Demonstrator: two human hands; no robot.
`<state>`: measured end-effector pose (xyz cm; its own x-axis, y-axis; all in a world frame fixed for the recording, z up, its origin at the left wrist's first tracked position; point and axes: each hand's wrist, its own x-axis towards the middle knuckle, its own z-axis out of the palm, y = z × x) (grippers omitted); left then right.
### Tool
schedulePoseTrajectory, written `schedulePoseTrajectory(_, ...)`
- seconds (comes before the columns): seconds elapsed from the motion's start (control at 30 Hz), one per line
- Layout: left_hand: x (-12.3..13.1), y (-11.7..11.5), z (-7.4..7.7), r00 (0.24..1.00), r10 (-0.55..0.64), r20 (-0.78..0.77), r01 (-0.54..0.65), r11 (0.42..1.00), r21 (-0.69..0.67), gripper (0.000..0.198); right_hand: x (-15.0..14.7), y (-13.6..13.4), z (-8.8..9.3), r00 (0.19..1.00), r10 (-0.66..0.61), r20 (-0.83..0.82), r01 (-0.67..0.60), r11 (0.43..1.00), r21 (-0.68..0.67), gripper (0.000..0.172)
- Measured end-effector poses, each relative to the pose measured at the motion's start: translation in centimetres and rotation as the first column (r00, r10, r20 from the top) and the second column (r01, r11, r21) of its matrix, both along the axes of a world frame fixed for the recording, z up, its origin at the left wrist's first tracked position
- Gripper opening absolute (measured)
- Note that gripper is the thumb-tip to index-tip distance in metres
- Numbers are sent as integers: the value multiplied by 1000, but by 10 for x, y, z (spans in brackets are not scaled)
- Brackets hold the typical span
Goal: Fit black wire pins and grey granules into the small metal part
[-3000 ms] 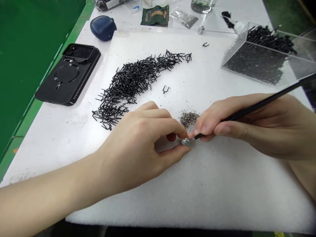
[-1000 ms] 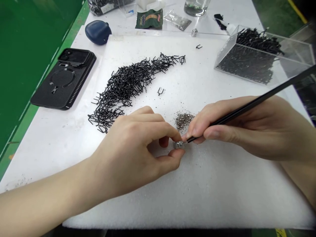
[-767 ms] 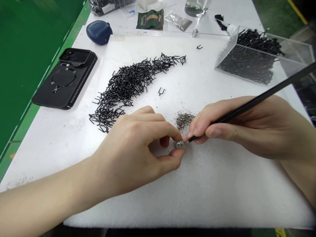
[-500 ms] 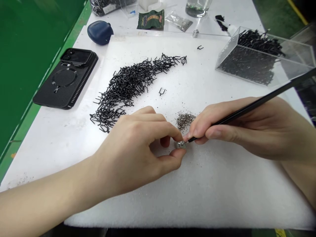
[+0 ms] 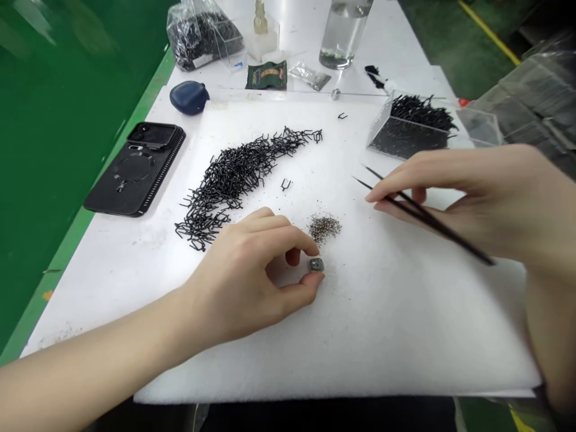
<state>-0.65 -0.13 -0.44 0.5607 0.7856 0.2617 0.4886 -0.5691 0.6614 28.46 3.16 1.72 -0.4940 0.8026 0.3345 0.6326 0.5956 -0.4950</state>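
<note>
My left hand (image 5: pixel 252 276) pinches a small grey metal block (image 5: pixel 317 264) between thumb and forefinger, on a white foam sheet (image 5: pixel 382 342). Its top face shows a dark spot, too small to make out. In my right hand (image 5: pixel 486 195) is a pair of black tweezers (image 5: pixel 420 213), raised over the sheet's right side. The tweezer tips are apart and nothing shows between them. Just beyond the block lies a small heap of tiny metallic bits (image 5: pixel 324 228). A long pile of black forked pieces (image 5: pixel 234 171) spreads behind my left hand, and one forked piece (image 5: pixel 286 185) lies alone.
A black phone (image 5: pixel 135 171) lies at the left, near a dark blue rounded object (image 5: pixel 189 98). At the right stands a clear box (image 5: pixel 380 132) of black pieces. Along the back are a filled plastic bag (image 5: pixel 193 39), a green packet (image 5: pixel 267 75) and a bottle of liquid (image 5: pixel 344 36).
My right hand has drawn the tweezers away from the metal block, up and to the right. My left hand keeps its pinch on the block. The camera view has shifted.
</note>
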Motion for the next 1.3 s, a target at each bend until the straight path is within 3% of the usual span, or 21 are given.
schedulePoseTrajectory(0.13, -2, 1, 0, 999, -31, 6, 31, 999, -13, 8, 15, 5, -4, 984, 103, 143, -104, 995, 3, 23)
schedulePoseTrajectory(0.3, -2, 3, -4, 999, -38, 16, 38, 999, -21, 6, 16, 2, -4, 993, 43, 109, -42, 999, -10, 25)
schedulePoseTrajectory(0.43, -1, 6, -8, 998, -59, 33, 59, 998, -11, 6, -2, -4, 10, 999, -49, 24, 50, 999, -17, 22)
schedulePoseTrajectory(0.53, -1, 7, -10, 997, -67, 46, 67, 998, -12, 6, -29, -2, 21, 999, 31, 31, -29, 998, -51, 20)
schedulePoseTrajectory(0.7, 0, 8, -13, 996, -61, 64, 64, 997, -38, 7, -75, 36, 16, 978, 185, 99, -178, 981, -74, 19)
schedulePoseTrajectory(0.9, 0, 6, -10, 995, -56, 87, 62, 996, -60, 7, -92, 76, -4, 971, 229, 68, -222, 970, -100, 9)
schedulePoseTrajectory(1.0, 0, 2, -7, 993, -33, 110, 42, 996, -78, 7, -92, 69, 0, 983, 180, -37, -183, 979, -87, 7)
schedulePoseTrajectory(1.1, 0, 1, -4, 987, -2, 163, 21, 993, -115, 7, -87, 48, 10, 978, 48, -201, -64, 995, -74, 7)
schedulePoseTrajectory(1.3, -2, 3, 3, 956, 71, 286, 5, 966, -258, 12, -73, -8, 13, 870, -122, -477, 52, 986, -157, 13)
